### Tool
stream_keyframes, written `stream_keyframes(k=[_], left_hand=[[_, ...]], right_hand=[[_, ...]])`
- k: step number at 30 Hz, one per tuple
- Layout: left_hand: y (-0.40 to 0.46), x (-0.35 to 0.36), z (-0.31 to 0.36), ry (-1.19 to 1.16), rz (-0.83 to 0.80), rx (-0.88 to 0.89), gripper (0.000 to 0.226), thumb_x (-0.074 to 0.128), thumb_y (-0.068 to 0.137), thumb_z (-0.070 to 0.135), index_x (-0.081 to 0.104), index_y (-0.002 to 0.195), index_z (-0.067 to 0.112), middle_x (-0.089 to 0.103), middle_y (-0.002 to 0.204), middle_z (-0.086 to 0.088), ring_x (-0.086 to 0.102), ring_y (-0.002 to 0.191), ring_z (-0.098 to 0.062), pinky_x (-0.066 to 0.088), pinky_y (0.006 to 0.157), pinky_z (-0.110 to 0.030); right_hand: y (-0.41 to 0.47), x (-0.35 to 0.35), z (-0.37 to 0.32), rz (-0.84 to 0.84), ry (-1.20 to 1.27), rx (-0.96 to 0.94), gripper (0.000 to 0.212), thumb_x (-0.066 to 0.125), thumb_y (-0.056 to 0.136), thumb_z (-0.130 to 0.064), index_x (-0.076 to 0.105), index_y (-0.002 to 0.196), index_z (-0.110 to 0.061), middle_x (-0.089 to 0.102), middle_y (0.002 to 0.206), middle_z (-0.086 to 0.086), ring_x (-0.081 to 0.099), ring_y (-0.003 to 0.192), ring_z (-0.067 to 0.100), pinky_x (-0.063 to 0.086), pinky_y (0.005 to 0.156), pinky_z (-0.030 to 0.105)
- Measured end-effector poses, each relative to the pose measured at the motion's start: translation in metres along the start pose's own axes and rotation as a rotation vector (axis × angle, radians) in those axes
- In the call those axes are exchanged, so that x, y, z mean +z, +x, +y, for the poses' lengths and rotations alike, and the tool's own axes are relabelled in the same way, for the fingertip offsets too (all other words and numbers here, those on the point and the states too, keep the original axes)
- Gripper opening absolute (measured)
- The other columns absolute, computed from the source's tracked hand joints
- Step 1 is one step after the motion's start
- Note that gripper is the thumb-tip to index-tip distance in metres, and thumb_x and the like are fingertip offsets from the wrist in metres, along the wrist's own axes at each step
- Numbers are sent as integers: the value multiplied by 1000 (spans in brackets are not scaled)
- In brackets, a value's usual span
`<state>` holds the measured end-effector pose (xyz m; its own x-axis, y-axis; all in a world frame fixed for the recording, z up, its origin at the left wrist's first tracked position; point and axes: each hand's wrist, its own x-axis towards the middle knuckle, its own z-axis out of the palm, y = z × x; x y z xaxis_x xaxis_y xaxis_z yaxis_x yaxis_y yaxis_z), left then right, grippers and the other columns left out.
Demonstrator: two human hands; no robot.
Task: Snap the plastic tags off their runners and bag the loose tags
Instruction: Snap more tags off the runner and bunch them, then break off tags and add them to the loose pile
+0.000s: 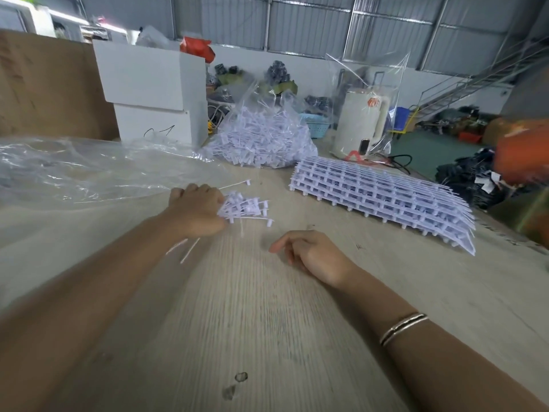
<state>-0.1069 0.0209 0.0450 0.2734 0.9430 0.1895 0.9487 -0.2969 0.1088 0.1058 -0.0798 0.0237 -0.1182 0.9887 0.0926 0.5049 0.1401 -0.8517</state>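
The left hand [197, 211] grips a bundle of loose white plastic tags [245, 207], fingers curled round their thin stems so the flat heads fan out to the right. The right hand [309, 252] rests on the pale wood-grain desk [237, 316] just beside it — fingers loosely curled, holding nothing, with a thin metal bangle [403, 328] on the forearm. Two thin white runner sticks [185, 250] lie on the desk below the left wrist, and one single tag [237, 183] lies just beyond the knuckles.

Toward the desk's far left, a crumpled sheet of clear plastic bag [89, 168] spreads flat and glossy. At the far edge, mid-desk, a clear plastic bag heaped with loose tags [261, 138] stands open at the top. To the right, near the desk's right edge, sits a stack of white lattice-shaped runner frames with tags attached [383, 197], several layers deep and fanning out at its near corner.

Behind stand two stacked white boxes [154, 93], a cream-coloured kettle-like jug inside a clear bag [361, 123], and a brown board [44, 84] at far left. The room is a warehouse with grey corrugated metal walls [312, 22], a metal staircase [463, 87] and dark heaped goods — the right edge is blurred.
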Motion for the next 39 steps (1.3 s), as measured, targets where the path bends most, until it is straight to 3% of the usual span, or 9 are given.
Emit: stream_keyframes(k=[5, 11, 15, 19, 23, 28, 33, 36, 39], left_hand=[[-20, 18, 16, -85, 162, 158, 64, 42, 70, 64, 42, 127, 35, 36, 131, 10, 29, 125, -15, 12, 98, -34], [-19, 29, -1, 280, 161, 227, 55, 33, 86, 35, 31, 140, 34, 31, 145, 4, 31, 130, -20, 22, 102, -38], [-14, 21, -5, 237, 89, 259, 61, 39, 82, 38, 30, 142, 31, 24, 148, 3, 22, 133, -20, 20, 102, -38], [-28, 10, 36, 146, 269, 521, 49, 41, 72, 29, 62, 116, 21, 55, 126, -5, 49, 118, -29, 37, 91, -43], [-25, 22, 79, 5, 270, 677, 43, 61, 74, 17, 62, 117, 22, 53, 130, -2, 42, 123, -25, 29, 93, -37], [-10, 42, 99, -35, 233, 729, 38, 53, 83, 25, 55, 122, 29, 45, 133, 6, 30, 127, -15, 22, 93, -32], [-5, 56, 100, -103, 192, 716, 34, 47, 90, 26, 55, 123, 30, 44, 135, 9, 25, 128, -10, 24, 99, -32], [-4, 58, 101, -131, 170, 701, 34, 45, 92, 25, 54, 124, 31, 42, 135, 10, 21, 127, -7, 19, 98, -30], [-3, 57, 105, -137, 151, 697, 35, 45, 92, 23, 53, 125, 32, 41, 135, 10, 20, 128, -7, 19, 98, -29]], right_hand=[[3, 4, 1, 4, -72, -24, 39, 34, 90, 2, 70, 87, -13, 55, 62, -3, 43, 42, -2, 33, 48, 10], [7, -6, 5, 46, -67, 15, 39, 37, 89, 2, 71, 84, -17, 56, 61, -7, 44, 41, -3, 34, 45, 8], [21, -39, 9, 105, -325, -48, 34, 43, 87, -1, 68, 87, -24, 62, 83, -15, 58, 79, 3, 39, 63, 3], [44, -78, 29, 283, -820, 14, 31, 40, 93, -12, 61, 114, -18, 57, 120, 2, 56, 106, 21, 48, 85, 34], [70, -101, 47, 405, -1131, 36, 35, 43, 93, -12, 51, 127, -11, 49, 127, 11, 46, 117, 30, 41, 94, 43], [92, -128, 57, 457, -1408, 90, 32, 52, 87, -6, 54, 119, -7, 52, 119, 12, 49, 111, 31, 41, 93, 40], [97, -141, 63, 429, -1445, 94, 15, 51, 88, -7, 64, 94, -10, 59, 105, 9, 54, 100, 29, 44, 85, 38], [95, -151, 64, 430, -1441, 102, 17, 49, 93, -17, 63, 102, -16, 59, 108, 8, 54, 104, 28, 41, 88, 37], [92, -153, 59, 363, -1536, 85, 22, 58, 86, -7, 59, 107, -11, 59, 109, 8, 57, 105, 27, 41, 91, 38]])
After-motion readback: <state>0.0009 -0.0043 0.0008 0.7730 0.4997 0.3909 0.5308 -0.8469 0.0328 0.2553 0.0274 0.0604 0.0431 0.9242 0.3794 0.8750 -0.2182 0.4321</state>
